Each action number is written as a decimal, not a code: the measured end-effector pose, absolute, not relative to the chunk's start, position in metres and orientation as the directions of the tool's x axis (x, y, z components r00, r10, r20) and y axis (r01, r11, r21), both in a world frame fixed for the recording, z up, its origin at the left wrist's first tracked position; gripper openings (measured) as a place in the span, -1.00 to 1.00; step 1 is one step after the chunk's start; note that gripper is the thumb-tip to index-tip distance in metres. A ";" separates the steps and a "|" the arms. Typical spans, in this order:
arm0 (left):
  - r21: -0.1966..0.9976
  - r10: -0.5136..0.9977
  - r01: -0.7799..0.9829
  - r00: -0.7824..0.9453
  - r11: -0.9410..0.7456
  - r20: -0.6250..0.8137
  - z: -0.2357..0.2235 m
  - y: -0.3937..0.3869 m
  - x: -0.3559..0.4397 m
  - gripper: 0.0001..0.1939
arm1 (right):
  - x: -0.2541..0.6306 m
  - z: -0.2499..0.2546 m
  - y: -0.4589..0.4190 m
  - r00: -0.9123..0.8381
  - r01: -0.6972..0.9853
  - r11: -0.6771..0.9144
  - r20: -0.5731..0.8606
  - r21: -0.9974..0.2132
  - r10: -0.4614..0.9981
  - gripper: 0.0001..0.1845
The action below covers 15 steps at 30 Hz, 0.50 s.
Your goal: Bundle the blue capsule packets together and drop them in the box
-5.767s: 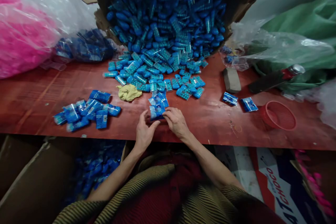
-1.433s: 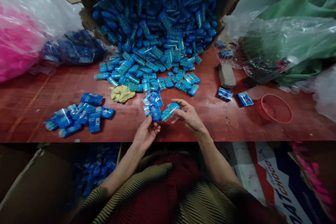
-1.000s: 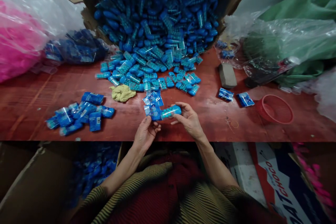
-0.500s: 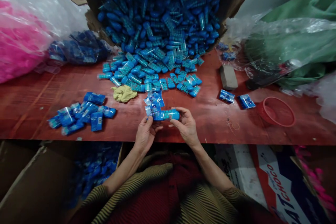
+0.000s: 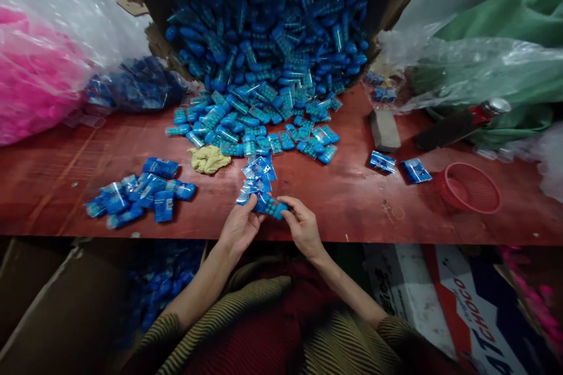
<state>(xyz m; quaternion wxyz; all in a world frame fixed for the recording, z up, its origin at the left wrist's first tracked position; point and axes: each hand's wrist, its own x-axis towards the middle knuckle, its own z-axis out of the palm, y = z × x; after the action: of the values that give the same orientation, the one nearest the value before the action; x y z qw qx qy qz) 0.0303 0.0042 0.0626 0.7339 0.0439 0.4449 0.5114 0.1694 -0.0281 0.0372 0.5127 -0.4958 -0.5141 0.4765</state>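
- We have our left hand (image 5: pixel 241 227) nearly closed, thumb and fingers pinching a blue wrapper (image 5: pixel 260 201) just in from the front edge of the red surface (image 5: pixel 347 199).
- Our right hand (image 5: pixel 302 227) is part curled, its fingertips closed on the capped end of a bead bottle (image 5: pixel 275 209).
- That bottle is between our two hands, tilted, its other end against the wrapper; we cannot tell whether it is inside.
- Our wrists pass over the front edge, with the forearms coming up from below it.
- Just beyond our fingers lie flat wrappers (image 5: pixel 259 169), their far end close to the heap of bottles (image 5: pixel 255 105) spilling from a carton (image 5: pixel 159 47) with a torn rim.
- A yellow cloth (image 5: pixel 210 160) sits near the wrappers, narrowing our room on that side.
- Leftward, open red surface separates us from a pile of filled packets (image 5: pixel 145 190), which stops short of the front edge.
- Rightward we have the widest room, reaching to two blue packets (image 5: pixel 416 171) and a red basket (image 5: pixel 469 187), with a grey block (image 5: pixel 385 130) behind.
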 end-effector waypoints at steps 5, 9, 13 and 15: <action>0.549 0.811 -0.720 0.033 0.425 -0.585 0.069 0.005 0.034 -0.90 | 0.167 0.043 -0.022 0.016 -0.320 -0.189 -0.205 -0.928 0.979 -0.60; 0.551 0.812 -0.684 0.106 0.478 -0.574 0.068 0.003 0.039 -0.94 | 0.159 0.042 -0.021 0.058 -0.364 -0.177 -0.212 -0.914 0.975 -0.62; 0.478 0.777 -0.676 0.229 0.560 -0.586 0.067 0.005 0.036 -0.92 | 0.160 0.041 -0.017 -0.031 -0.358 -0.176 -0.177 -0.917 0.984 -0.56; 0.441 0.764 -0.686 0.267 0.578 -0.587 0.067 0.006 0.033 -0.89 | 0.166 0.040 -0.014 -0.069 -0.305 -0.147 -0.132 -0.941 0.989 -0.50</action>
<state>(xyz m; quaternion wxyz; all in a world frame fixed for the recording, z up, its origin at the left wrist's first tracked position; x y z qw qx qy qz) 0.0325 0.0063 0.0667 0.7944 0.0491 0.3977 0.4565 0.1655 -0.0144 0.0404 0.5233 -0.4378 -0.3907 0.6179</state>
